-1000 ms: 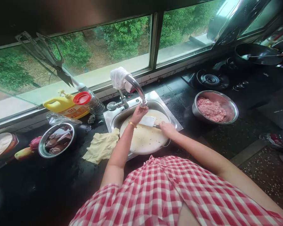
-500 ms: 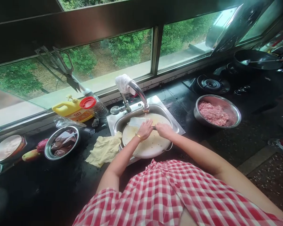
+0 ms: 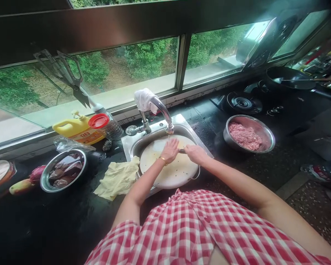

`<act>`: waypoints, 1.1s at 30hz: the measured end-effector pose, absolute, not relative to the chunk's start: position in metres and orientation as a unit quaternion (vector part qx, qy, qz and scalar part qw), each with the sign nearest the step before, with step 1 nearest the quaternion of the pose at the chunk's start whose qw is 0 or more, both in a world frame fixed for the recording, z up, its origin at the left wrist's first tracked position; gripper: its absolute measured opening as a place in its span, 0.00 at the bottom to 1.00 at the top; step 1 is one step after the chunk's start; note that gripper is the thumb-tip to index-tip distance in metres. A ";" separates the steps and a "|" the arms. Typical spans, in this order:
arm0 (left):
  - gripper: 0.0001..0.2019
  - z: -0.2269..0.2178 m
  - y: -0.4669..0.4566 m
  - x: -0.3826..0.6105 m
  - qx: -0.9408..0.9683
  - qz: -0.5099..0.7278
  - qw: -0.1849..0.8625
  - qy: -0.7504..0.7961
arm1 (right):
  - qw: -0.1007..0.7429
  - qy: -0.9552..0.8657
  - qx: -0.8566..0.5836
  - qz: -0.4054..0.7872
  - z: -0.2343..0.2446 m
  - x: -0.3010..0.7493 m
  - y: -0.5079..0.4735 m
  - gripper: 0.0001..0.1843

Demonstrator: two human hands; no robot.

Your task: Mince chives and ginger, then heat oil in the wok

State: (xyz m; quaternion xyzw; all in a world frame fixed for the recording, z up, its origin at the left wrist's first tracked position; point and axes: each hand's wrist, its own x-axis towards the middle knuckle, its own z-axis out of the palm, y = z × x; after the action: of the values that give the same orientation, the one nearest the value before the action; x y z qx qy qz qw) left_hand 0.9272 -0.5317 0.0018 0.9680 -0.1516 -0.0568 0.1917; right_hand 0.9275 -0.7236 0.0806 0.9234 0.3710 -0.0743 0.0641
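A wide cleaver (image 3: 158, 145) lies flat over a round cutting board (image 3: 172, 178) that rests on the sink (image 3: 130, 147). My right hand (image 3: 194, 153) is closed round its dark handle. Flat on the blade, with fingers stretched out, is my left hand (image 3: 170, 151), which hides part of the metal. A thin stream of water drops from the faucet (image 3: 163, 108) just above my left fingers. Small dark bits dot the wet board.
Left of the sink are a yellowish cloth (image 3: 117, 178), a metal bowl of dark meat in liquid (image 3: 63, 170), a yellow jug (image 3: 73, 129) and a red-lidded jar (image 3: 110, 127). A bowl of minced meat (image 3: 245, 136) stands right, near a gas burner (image 3: 244, 103) and a wok (image 3: 289, 79).
The view has shifted a little. My left hand's fingers lie a bit straighter on the blade; my right hand keeps its hold on the handle.
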 end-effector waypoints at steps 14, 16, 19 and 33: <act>0.29 -0.006 -0.455 0.931 0.952 0.007 0.273 0.135 | -0.190 0.211 0.943 -0.171 0.076 0.926 -0.745 0.03; 0.29 0.003 -0.490 0.934 0.943 0.079 0.321 0.030 | -0.360 0.119 0.882 -0.281 0.068 0.924 -0.729 0.06; 0.30 0.010 -0.547 0.940 0.921 0.110 0.369 -0.059 | -0.553 0.011 0.740 -0.382 0.055 0.914 -0.710 0.09; 0.29 -0.007 -0.495 0.963 0.960 0.018 0.249 0.129 | -0.602 0.030 0.678 -0.419 0.081 0.896 -0.770 0.15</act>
State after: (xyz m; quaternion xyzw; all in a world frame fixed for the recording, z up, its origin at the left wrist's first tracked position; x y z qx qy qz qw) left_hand 0.9634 -0.4954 -0.0075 0.9597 0.1287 0.0178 0.2494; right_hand 0.8962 -0.7697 0.0808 0.6785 0.0305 -0.4195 -0.6023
